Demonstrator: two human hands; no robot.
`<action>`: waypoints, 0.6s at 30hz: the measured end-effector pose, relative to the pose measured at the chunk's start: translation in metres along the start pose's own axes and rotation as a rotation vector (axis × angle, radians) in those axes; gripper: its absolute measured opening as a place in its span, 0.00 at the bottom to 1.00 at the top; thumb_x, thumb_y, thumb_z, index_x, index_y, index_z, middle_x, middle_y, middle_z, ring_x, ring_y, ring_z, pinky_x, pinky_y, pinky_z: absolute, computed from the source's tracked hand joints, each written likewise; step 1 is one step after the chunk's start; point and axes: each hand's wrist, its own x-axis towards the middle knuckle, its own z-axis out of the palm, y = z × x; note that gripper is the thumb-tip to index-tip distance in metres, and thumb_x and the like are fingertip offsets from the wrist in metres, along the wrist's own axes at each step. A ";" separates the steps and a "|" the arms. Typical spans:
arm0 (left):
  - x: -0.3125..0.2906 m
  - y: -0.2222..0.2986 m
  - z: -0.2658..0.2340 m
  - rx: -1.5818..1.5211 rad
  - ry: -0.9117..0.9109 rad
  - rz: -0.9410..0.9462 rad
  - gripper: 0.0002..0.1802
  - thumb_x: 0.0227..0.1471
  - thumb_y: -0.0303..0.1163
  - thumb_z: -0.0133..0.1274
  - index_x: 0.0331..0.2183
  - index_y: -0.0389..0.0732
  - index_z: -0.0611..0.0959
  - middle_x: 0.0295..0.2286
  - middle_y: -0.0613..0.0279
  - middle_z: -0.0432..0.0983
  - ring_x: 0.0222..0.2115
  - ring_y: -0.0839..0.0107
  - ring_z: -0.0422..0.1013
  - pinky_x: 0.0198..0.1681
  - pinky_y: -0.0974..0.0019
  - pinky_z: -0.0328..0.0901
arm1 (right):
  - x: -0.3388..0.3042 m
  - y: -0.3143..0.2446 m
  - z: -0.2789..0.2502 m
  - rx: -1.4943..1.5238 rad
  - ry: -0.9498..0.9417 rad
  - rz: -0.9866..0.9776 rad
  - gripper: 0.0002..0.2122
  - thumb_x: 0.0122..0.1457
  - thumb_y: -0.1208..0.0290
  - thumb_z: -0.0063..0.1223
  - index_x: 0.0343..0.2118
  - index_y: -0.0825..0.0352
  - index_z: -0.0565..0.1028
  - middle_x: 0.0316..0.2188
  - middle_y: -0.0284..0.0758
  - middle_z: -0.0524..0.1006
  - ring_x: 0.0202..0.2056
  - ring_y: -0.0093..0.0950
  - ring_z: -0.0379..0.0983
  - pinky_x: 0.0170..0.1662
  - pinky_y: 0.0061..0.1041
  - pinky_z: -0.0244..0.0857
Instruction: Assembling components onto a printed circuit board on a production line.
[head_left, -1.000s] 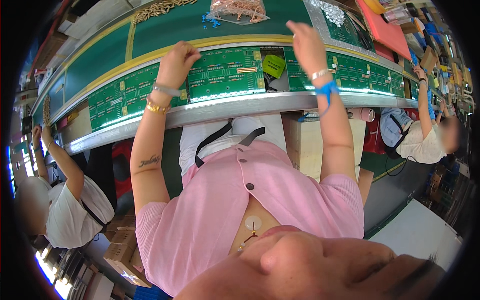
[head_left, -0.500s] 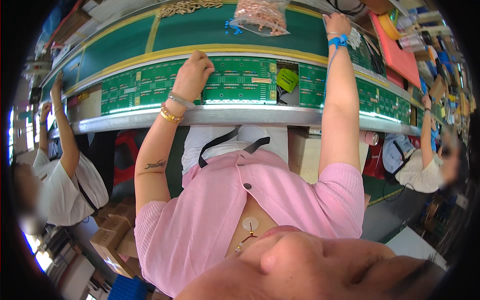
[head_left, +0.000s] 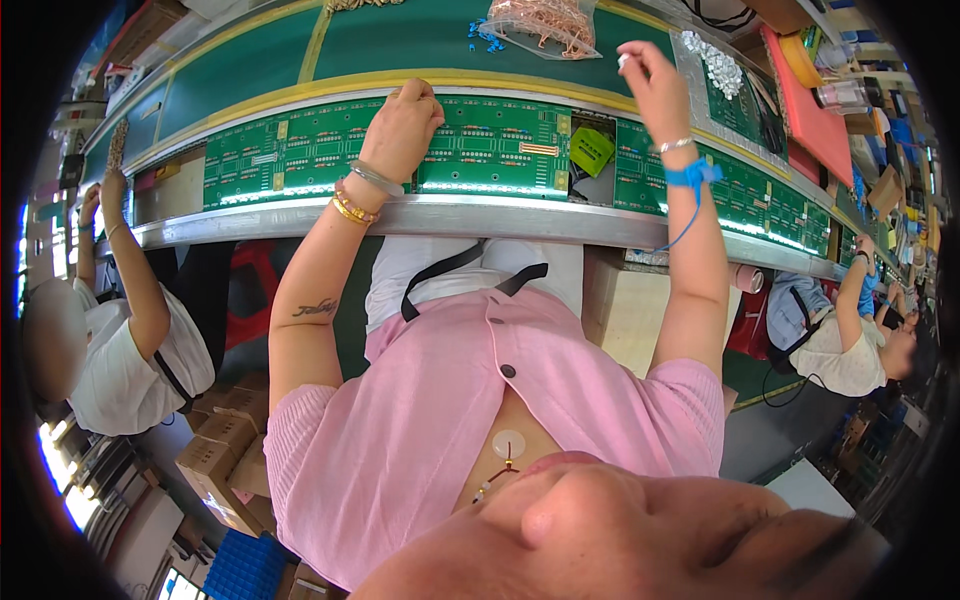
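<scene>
A long green circuit board [head_left: 490,180] lies in the metal-railed line in front of me, with rows of small parts on it. My left hand [head_left: 400,130] is over this board, its fingers curled together. Whatever those fingers may hold is hidden. Farther right, my right hand [head_left: 662,100] is raised near the yellow-edged strip, pinching a small white component [head_left: 624,61] between thumb and fingers. To its right, a heap of similar white components [head_left: 718,68] lies on the far side of the line.
A clear bag of copper-coloured parts [head_left: 552,28] sits at the back beside loose blue components [head_left: 486,40]. A bright green box [head_left: 592,152] lies in the gap between boards. The metal rail [head_left: 480,215] runs along my side. Co-workers work at left and right.
My right hand has come back from the white heap toward the boards, now with a white component in its fingertips. My left hand has shifted slightly right and away from me, still closed.
</scene>
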 end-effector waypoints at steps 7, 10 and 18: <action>0.007 -0.001 -0.002 0.065 -0.018 0.092 0.05 0.43 0.29 0.54 0.25 0.38 0.79 0.32 0.61 0.70 0.32 0.61 0.69 0.35 0.62 0.65 | -0.052 -0.037 0.016 0.139 -0.047 -0.002 0.04 0.54 0.71 0.51 0.31 0.64 0.73 0.22 0.33 0.72 0.23 0.26 0.68 0.27 0.21 0.62; 0.038 -0.024 -0.015 -0.009 0.031 -0.022 0.09 0.44 0.36 0.56 0.27 0.41 0.80 0.27 0.60 0.75 0.28 0.61 0.72 0.32 0.63 0.67 | -0.061 -0.041 0.017 0.223 -0.045 0.038 0.04 0.54 0.71 0.51 0.31 0.65 0.73 0.22 0.32 0.72 0.23 0.22 0.68 0.27 0.18 0.62; 0.147 -0.120 0.001 0.319 0.344 -0.134 0.13 0.41 0.43 0.58 0.26 0.44 0.82 0.31 0.57 0.74 0.32 0.58 0.72 0.36 0.59 0.66 | -0.061 -0.029 0.025 0.203 0.001 0.064 0.05 0.56 0.72 0.49 0.33 0.68 0.73 0.26 0.30 0.73 0.27 0.18 0.72 0.31 0.16 0.64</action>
